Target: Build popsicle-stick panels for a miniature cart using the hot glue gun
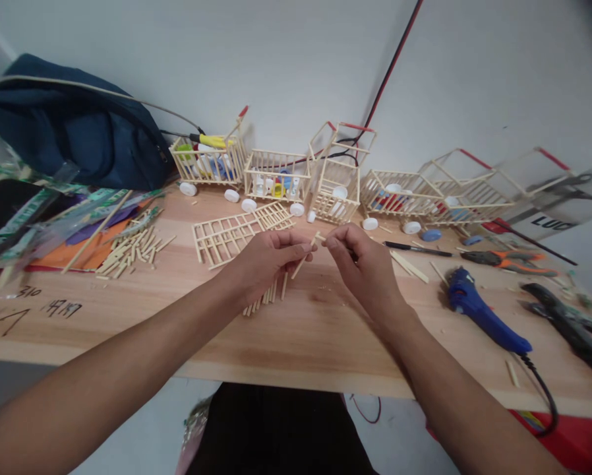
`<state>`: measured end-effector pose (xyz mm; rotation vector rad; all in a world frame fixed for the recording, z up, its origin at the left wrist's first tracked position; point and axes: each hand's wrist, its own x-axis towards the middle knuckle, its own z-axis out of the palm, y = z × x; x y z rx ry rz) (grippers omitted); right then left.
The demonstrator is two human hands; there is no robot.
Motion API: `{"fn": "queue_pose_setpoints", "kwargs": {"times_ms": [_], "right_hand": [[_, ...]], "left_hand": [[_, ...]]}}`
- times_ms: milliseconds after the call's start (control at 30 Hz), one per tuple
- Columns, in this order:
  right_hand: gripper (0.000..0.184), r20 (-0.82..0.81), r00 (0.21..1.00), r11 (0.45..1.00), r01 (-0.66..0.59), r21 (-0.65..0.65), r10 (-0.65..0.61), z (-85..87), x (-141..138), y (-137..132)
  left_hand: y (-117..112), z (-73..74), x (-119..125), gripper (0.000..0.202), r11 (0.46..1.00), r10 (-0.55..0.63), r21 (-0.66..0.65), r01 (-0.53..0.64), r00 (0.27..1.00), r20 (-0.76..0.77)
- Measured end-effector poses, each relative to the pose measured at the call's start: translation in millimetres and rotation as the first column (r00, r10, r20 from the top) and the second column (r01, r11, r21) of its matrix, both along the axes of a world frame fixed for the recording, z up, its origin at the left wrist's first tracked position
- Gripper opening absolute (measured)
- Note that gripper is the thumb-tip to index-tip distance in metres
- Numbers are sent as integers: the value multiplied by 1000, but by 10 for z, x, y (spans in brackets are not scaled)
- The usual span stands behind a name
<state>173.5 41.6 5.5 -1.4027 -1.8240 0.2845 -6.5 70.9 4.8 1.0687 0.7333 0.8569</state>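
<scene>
The left hand [271, 260] is nearly closed, thumb brought against the forefinger in a pinch, with a slender wooden stick [300, 265] held slanting near its upper end; the right hand [362, 264] has its thumb and forefinger drawn together on a short wooden piece [322, 238], its other fingers curled inward; the short piece lies across the top of the slanted stick, seemingly touching it, both raised above the front half of the wooden table [325, 356], between the two hands; whether the pieces are joined I cannot tell; below and behind the left hand are a stick lattice [220, 238] and a row of loose sticks [264, 303], the latter partly hidden by the hand

For writing, a clear bag at far right bears bold black capitals reading "LUC" [552, 223], and whether more letters follow cannot be told; on the tabletop at left, "310" [29, 291] is handwritten in black, with a second line of figures [63, 307] just below it, perhaps 147/197; the green-and-white wrappers [22, 214] carry print too blurred to read; a blue glue gun [488, 313] lies to the right of the right hand, and a row of stick-built carts [276, 161] stands along the wall
</scene>
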Motion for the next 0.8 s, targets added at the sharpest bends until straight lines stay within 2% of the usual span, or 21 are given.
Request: {"fn": "queue_pose_setpoints", "kwargs": {"times_ms": [800], "right_hand": [[18,22,1000,1000,2,-17,-1,-20,1,5]], "left_hand": [[-9,-1,-17,22,1000,12,4,-12,999,-33]]}}
